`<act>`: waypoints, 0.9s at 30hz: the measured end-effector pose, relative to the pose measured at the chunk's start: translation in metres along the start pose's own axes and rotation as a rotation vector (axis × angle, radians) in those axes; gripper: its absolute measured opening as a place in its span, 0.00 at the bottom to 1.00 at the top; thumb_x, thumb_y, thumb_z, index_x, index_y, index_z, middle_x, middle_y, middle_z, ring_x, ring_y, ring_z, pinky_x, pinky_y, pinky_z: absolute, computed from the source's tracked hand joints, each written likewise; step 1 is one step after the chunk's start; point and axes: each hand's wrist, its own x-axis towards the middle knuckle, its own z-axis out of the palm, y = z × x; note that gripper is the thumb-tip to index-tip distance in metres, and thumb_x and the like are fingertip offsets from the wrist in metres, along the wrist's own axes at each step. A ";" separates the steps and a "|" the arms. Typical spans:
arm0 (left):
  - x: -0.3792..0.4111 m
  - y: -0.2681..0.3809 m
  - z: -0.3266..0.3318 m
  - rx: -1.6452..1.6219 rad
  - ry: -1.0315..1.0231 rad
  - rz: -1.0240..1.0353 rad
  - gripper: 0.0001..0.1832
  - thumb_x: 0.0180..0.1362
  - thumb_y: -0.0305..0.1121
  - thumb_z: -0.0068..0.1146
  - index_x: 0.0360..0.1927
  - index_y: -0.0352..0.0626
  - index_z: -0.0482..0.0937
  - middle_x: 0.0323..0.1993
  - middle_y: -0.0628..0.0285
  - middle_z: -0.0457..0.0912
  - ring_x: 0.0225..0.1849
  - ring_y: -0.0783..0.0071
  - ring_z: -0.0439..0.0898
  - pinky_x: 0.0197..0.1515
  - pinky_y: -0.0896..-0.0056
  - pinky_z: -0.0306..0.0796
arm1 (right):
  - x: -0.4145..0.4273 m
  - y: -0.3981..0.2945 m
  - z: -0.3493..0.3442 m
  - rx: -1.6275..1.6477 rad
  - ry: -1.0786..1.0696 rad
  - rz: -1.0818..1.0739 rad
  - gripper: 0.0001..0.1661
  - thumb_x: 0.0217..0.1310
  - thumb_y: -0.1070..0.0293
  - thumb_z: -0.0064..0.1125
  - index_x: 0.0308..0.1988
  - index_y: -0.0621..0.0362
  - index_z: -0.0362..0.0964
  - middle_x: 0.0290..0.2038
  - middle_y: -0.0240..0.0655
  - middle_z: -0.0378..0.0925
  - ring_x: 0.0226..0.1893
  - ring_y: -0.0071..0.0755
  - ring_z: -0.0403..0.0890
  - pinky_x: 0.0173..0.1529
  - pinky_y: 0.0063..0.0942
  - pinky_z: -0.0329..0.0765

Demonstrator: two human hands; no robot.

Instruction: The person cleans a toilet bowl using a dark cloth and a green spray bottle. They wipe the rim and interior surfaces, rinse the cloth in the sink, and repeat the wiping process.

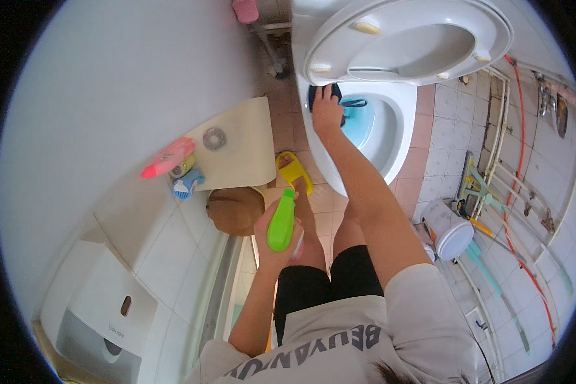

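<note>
My left hand (278, 235) is closed around a spray bottle with a bright green trigger head (282, 223); its body is mostly hidden behind the hand. With my arm stretched forward, my right hand (327, 110) presses a dark cloth (336, 91) on the rear left rim of a white toilet bowl (393, 153). A dark strap or cloth end hangs over the blue water (360, 120) in the bowl. The toilet seat and lid (413, 53) stand raised behind the hand.
Left of the toilet, a cream surface (240, 144) holds a pink bottle (170, 156), a blue-capped bottle (187, 185) and a round item. Below it is a brown bin (236, 211). At right are a white bucket (446, 230), pipes and a red hose (521, 120).
</note>
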 end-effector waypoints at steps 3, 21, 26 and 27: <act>-0.003 -0.003 0.003 -0.019 0.002 0.000 0.25 0.47 0.21 0.54 0.53 0.33 0.73 0.50 0.57 0.80 0.33 0.81 0.79 0.40 0.79 0.72 | 0.000 -0.004 0.002 0.001 0.034 0.018 0.33 0.61 0.67 0.47 0.66 0.53 0.53 0.69 0.42 0.50 0.45 0.40 0.74 0.38 0.38 0.78; -0.007 -0.010 0.003 0.034 -0.030 0.061 0.25 0.48 0.16 0.47 0.54 0.32 0.71 0.51 0.56 0.78 0.33 0.76 0.80 0.39 0.75 0.75 | -0.016 0.020 -0.005 -0.018 -0.016 -0.116 0.38 0.59 0.68 0.50 0.68 0.50 0.51 0.71 0.35 0.47 0.42 0.40 0.76 0.33 0.35 0.78; -0.009 -0.006 0.010 0.001 -0.031 0.018 0.24 0.49 0.20 0.54 0.54 0.33 0.73 0.49 0.58 0.79 0.35 0.81 0.78 0.41 0.77 0.73 | -0.011 0.028 -0.010 -0.041 -0.051 -0.137 0.41 0.58 0.67 0.52 0.69 0.51 0.47 0.71 0.34 0.46 0.42 0.40 0.76 0.35 0.35 0.78; -0.010 -0.006 0.010 -0.009 -0.030 0.011 0.24 0.49 0.20 0.54 0.54 0.33 0.73 0.50 0.58 0.79 0.35 0.80 0.79 0.40 0.77 0.73 | -0.003 0.030 -0.011 -0.049 -0.028 -0.138 0.41 0.57 0.67 0.52 0.69 0.52 0.47 0.71 0.34 0.46 0.42 0.41 0.76 0.35 0.34 0.78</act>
